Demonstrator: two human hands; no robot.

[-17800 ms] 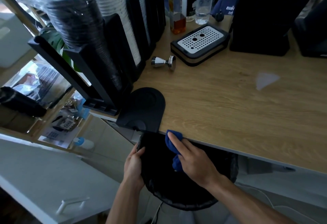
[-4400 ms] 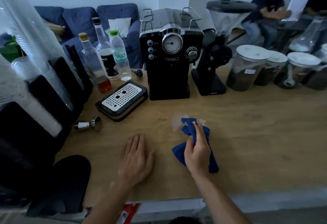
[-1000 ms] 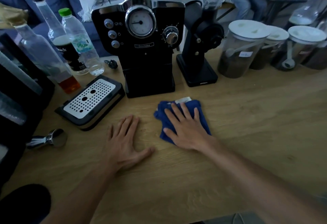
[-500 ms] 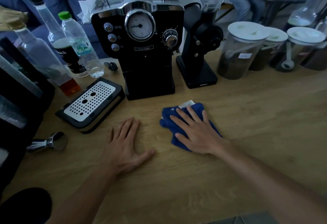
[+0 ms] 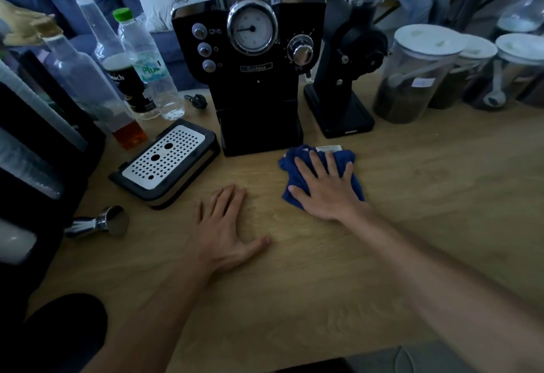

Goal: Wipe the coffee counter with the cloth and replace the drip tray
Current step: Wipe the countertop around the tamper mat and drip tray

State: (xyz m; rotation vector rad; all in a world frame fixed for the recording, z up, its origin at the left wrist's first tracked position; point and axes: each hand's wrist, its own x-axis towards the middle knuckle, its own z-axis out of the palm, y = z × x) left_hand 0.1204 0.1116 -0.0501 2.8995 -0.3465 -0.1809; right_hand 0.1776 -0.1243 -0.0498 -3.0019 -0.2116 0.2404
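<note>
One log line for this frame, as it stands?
phase: wipe | right hand: flat on blue cloth | left hand: flat on counter | drip tray: out, beside espresso machine

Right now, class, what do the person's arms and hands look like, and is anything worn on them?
The left hand and right hand are bare: no glove, ring or watch shows. The left forearm and right forearm are uncovered to the frame's edge, no sleeve in view.

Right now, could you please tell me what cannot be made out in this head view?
Head view only:
Counter under the cloth: covered by it and the flat right hand.
Inside the drip tray: hidden by its perforated grille.
Jar label: too small, too dim.
Cup holders: cut off by the left edge.
</note>
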